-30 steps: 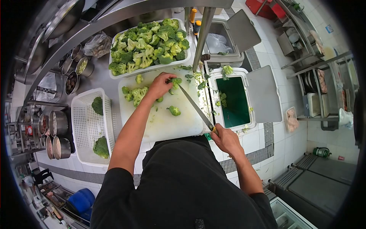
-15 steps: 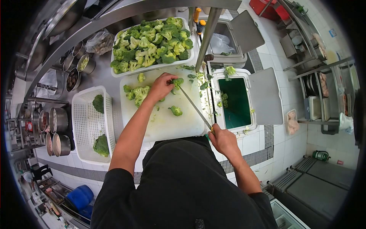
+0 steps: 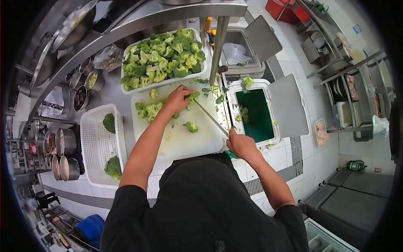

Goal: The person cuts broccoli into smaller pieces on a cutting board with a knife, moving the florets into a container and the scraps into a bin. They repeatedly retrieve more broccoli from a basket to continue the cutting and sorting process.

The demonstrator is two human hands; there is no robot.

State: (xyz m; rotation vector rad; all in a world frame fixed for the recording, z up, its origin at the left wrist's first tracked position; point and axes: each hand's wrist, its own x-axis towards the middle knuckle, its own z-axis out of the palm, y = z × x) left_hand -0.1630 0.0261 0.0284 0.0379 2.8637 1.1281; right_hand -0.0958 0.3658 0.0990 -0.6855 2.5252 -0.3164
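Note:
My left hand is closed on a small broccoli floret over the white cutting board. In my right hand is the handle of a long knife, its blade slanting up and left so the tip meets that floret. A larger broccoli piece lies just left of my left hand, with smaller bits around it. One loose floret rests near the board's middle. Leaf scraps lie along the board's right edge. My fingers partly cover the held floret.
Behind the board stands a white tub heaped with cut broccoli. At left, a white basket holds two broccoli heads. To the right is an open bin with a green inside and scraps. A metal shelf post rises near the board's far right corner.
The whole view has shifted slightly, with the board and tub appearing lower. Both hands keep their grips; the knife blade stays at the floret.

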